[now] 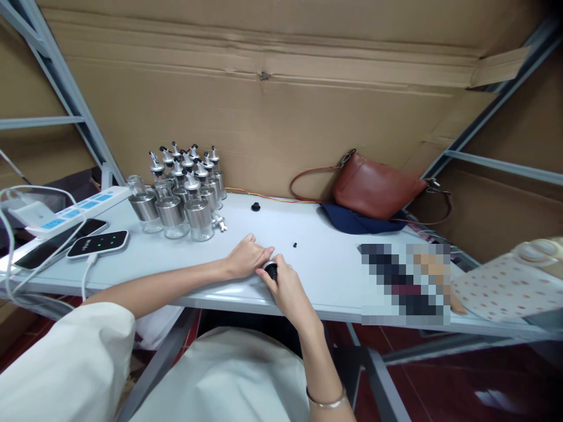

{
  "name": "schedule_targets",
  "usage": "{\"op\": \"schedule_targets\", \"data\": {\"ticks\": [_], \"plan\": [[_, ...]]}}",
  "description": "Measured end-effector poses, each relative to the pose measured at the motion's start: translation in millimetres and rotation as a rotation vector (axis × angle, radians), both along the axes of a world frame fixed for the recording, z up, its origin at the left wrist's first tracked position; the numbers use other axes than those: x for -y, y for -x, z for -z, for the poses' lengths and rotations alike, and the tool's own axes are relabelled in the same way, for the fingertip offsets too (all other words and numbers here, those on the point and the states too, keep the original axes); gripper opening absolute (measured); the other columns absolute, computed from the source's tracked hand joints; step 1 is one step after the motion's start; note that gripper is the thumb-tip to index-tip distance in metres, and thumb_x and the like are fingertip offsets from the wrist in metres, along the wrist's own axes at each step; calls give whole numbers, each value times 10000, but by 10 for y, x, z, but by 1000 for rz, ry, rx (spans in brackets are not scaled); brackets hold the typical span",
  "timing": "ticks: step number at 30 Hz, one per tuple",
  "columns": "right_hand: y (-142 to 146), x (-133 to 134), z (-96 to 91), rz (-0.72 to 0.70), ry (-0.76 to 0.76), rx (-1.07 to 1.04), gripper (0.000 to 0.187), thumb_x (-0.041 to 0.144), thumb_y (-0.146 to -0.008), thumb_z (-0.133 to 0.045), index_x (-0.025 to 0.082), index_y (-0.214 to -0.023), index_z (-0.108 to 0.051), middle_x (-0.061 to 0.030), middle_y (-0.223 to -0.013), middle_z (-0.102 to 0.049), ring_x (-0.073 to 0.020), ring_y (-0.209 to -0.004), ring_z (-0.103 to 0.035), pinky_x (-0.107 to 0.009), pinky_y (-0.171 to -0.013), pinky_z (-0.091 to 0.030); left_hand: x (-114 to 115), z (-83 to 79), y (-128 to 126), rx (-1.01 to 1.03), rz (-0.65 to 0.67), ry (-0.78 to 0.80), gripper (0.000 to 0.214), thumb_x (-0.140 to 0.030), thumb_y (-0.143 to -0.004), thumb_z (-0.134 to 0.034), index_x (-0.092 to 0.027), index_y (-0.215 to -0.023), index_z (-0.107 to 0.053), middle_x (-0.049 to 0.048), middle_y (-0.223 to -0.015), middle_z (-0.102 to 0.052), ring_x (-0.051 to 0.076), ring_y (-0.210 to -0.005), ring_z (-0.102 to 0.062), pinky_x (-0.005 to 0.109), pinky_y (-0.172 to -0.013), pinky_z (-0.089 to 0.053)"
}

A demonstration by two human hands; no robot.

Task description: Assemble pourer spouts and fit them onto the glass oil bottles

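Note:
My right hand [285, 290] is closed around a bottle pourer [271, 269], whose black ribbed stopper shows between thumb and fingers. My left hand [247, 257] is closed right beside it, its thumb reaching the top of the pourer. What the left fingers hold, if anything, is hidden. Ahead of the hands lie a small black cap [295, 245] and a black stopper [255, 207]. To the left stand several glass oil bottles [199, 218] with steel sleeves, many topped with metal pourers. A loose metal spout [223, 225] lies beside them.
At the left are a white power strip [88, 208], a phone [61, 243] and a charging device [99, 244] with cables. A brown handbag [378, 186] rests on dark blue cloth [352, 221] at the back right. Tape rolls [534, 252] sit far right; one patch is pixelated.

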State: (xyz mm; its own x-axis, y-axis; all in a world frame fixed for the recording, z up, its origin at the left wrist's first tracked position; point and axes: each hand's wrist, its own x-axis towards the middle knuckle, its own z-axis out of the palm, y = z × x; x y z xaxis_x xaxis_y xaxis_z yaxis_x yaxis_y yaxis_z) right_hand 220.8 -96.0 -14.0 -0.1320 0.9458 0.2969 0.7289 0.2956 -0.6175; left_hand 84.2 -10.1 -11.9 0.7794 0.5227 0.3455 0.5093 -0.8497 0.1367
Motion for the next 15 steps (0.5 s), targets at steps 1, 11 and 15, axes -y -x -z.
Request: {"op": "schedule_targets", "data": {"ticks": [1,11,15], "plan": [[0,3,-5,0,2,-11,186,401,-892,-472,232,-833,-420,-25,-692,-571,-214,-633,-523,-300,-573,-396,1,2,-1,-20,7,16,557,-274,-988,-106,-156,-564,-448,7,-501,-567,108,-429,-305,337,-686,-285],[-21,45,6,13,-96,-235,129,331,-864,-471,207,-897,-462,-5,-767,-531,-151,-654,-480,-257,-597,-374,-129,-290,221,112,-325,-115,426,-396,-968,-188,-164,-1038,-538,96,-1069,-610,224,-1027,-515,403,-900,-309],[-13,36,22,29,-85,-230,118,308,-846,-467,199,-888,-479,5,-721,-506,-144,-619,-446,-254,-580,-359,-295,-217,331,-65,-650,-102,383,-376,-935,-333,-140,-1201,-476,161,-1220,-508,297,-1181,-426,512,-1009,-249]]}}
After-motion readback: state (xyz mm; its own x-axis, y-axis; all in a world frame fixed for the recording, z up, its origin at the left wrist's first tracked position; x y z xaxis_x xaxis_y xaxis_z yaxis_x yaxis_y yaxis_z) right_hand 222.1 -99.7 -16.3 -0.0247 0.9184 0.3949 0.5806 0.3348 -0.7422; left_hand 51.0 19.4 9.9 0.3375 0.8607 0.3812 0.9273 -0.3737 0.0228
